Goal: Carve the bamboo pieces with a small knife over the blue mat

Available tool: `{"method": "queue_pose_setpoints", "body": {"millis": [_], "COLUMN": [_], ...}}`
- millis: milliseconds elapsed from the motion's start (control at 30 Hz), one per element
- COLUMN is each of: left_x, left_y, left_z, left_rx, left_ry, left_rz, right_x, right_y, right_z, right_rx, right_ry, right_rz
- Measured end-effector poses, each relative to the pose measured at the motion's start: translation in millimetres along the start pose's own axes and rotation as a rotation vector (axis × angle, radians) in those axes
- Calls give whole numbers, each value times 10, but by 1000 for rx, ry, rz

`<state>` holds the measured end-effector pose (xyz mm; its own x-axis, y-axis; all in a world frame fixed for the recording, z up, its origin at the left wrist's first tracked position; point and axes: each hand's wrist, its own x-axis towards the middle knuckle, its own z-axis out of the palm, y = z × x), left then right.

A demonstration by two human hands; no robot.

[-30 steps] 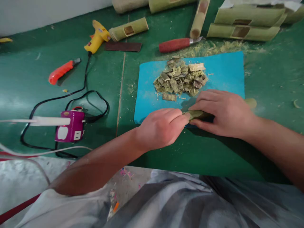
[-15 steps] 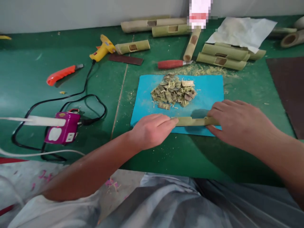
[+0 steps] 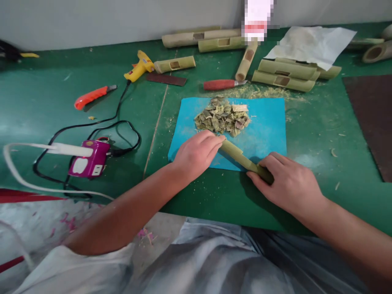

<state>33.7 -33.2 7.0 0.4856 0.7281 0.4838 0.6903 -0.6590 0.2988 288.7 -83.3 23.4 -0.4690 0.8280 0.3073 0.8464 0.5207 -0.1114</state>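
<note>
A green bamboo tube (image 3: pixel 234 151) with a notch cut in its side slants over the front edge of a blue sheet (image 3: pixel 269 134). My left hand (image 3: pixel 197 153) grips its far left end, the fingers closed round it. Round its near right end my right hand (image 3: pixel 284 179) is wrapped, with the thumb underneath. Just beyond the tube, a heap of dry bamboo chips (image 3: pixel 222 116) lies on the sheet. Behind the sheet rests a red-handled knife (image 3: pixel 219 84), blade pointing right.
Several notched bamboo tubes (image 3: pixel 283 81) lie at the back, some under a white paper (image 3: pixel 309 45). On the left are a yellow glue gun (image 3: pixel 139 67), an orange utility knife (image 3: pixel 92 97) and a purple power adapter (image 3: pixel 92 159) with cords. A dark brown sheet (image 3: pixel 370 118) lies right.
The bamboo tube has turned from level to slanting, its right end now nearer me. My right hand has come down and towards me; my left has risen slightly. The whole view has shifted a little.
</note>
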Motion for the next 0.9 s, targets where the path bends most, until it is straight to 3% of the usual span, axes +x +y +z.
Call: {"method": "queue_pose_setpoints", "body": {"millis": [100,233,433,900], "left_x": [3,-4,-14,-13], "left_y": [40,97,140,173], "left_z": [-23,-30,-24,14], "left_rx": [-15,43,-16,142], "left_ry": [19,48,-45,-37], "left_rz": [-36,24,153,167], "right_x": [-20,-53,-64,-57], "right_y": [-22,-50,-70,-106], "right_z": [6,15,41,35], "right_rx": [6,-10,-27,-33], "right_ry": [6,27,38,6], "right_rz": [12,2,-11,-5]}}
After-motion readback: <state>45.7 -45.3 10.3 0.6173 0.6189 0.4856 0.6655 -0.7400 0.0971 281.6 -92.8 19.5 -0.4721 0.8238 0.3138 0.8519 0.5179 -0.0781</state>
